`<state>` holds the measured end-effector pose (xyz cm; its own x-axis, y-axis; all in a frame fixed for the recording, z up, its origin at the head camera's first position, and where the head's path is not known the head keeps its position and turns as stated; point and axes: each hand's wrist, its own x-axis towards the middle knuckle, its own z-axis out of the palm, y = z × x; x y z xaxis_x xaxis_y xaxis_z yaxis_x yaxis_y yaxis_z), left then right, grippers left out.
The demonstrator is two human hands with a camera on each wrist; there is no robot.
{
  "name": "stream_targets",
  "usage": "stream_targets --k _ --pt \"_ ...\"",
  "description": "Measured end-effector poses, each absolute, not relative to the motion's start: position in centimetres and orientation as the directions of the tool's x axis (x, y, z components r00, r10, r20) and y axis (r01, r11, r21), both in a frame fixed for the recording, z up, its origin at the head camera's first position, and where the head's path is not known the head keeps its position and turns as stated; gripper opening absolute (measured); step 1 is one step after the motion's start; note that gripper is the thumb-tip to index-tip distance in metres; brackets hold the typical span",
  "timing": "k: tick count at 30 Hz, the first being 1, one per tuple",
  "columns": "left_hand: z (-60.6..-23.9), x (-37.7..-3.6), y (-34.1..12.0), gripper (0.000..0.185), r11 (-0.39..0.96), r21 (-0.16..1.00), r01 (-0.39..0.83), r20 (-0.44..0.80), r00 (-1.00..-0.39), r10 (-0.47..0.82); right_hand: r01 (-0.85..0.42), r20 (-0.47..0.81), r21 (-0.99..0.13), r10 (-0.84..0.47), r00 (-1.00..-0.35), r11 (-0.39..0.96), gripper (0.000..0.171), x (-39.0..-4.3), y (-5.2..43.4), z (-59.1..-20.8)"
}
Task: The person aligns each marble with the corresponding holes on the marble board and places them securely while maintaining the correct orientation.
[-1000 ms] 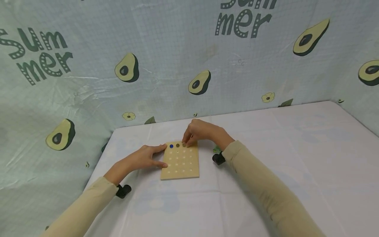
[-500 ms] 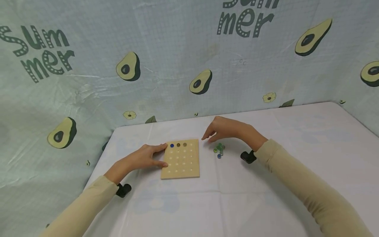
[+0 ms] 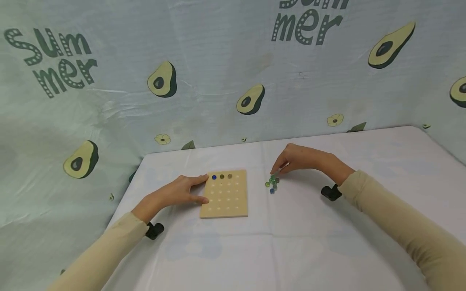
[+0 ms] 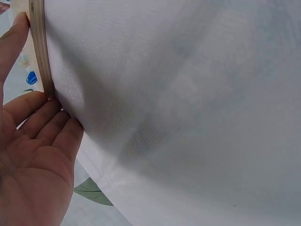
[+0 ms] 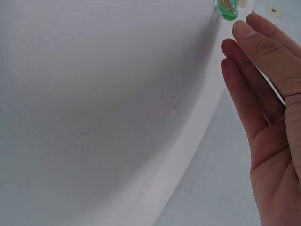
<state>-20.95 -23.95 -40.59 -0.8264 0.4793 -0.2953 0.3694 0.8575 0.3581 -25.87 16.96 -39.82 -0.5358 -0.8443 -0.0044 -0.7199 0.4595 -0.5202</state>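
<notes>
A square wooden board [image 3: 224,199] with rows of small holes lies on the white table. Three marbles sit in its far row: a blue marble [image 3: 214,177], an olive one [image 3: 222,176] and a brownish one [image 3: 229,176]. My left hand [image 3: 181,191] rests flat against the board's left edge [image 4: 38,52], fingers straight. To the right lies a small pile of green and blue marbles [image 3: 272,183]. My right hand [image 3: 291,160] hovers just above and behind that pile with fingers extended downward; in the right wrist view its fingers [image 5: 256,89] are straight, near a green marble [image 5: 228,10].
The white tablecloth [image 3: 327,242] covers the table, whose left edge drops off near my left arm. An avocado-print sheet [image 3: 218,72] forms the backdrop behind and to both sides. Black wrist mounts [image 3: 154,230] sit under each sleeve.
My right hand left the board's far row, where the third marble now sits, and moved right to the loose marble pile. My left hand stayed on the board's edge.
</notes>
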Motion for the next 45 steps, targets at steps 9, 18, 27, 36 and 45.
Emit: stream_targets --k 9,18,27,36,45 --pt "-40.7 -20.8 -23.9 0.099 0.862 0.362 0.355 -0.301 -0.830 0.469 -0.822 -0.005 -0.429 -0.911 -0.413 0.375 0.025 -26.7 16.0 -40.4" --pt "-40.8 -20.9 -24.1 0.098 0.844 0.381 0.379 -0.282 -0.821 0.496 -0.848 0.061 -0.408 -0.916 -0.396 0.339 0.021 -26.8 16.0 -41.1" --pt "-40.9 -20.9 -24.3 0.098 0.828 0.398 0.395 -0.268 -0.813 0.516 -0.813 0.105 -0.457 -0.886 -0.452 0.361 0.020 -26.5 16.4 -41.2" --pt "-40.7 -20.9 -24.3 0.098 0.833 0.385 0.397 -0.274 -0.813 0.514 -0.782 0.131 -0.492 -0.855 -0.502 0.384 0.021 -26.4 16.5 -40.5" --pt "-40.8 -21.0 -24.2 0.098 0.834 0.383 0.397 -0.275 -0.813 0.513 -0.758 0.149 -0.515 -0.829 -0.539 0.400 0.021 -26.1 16.2 -39.9"
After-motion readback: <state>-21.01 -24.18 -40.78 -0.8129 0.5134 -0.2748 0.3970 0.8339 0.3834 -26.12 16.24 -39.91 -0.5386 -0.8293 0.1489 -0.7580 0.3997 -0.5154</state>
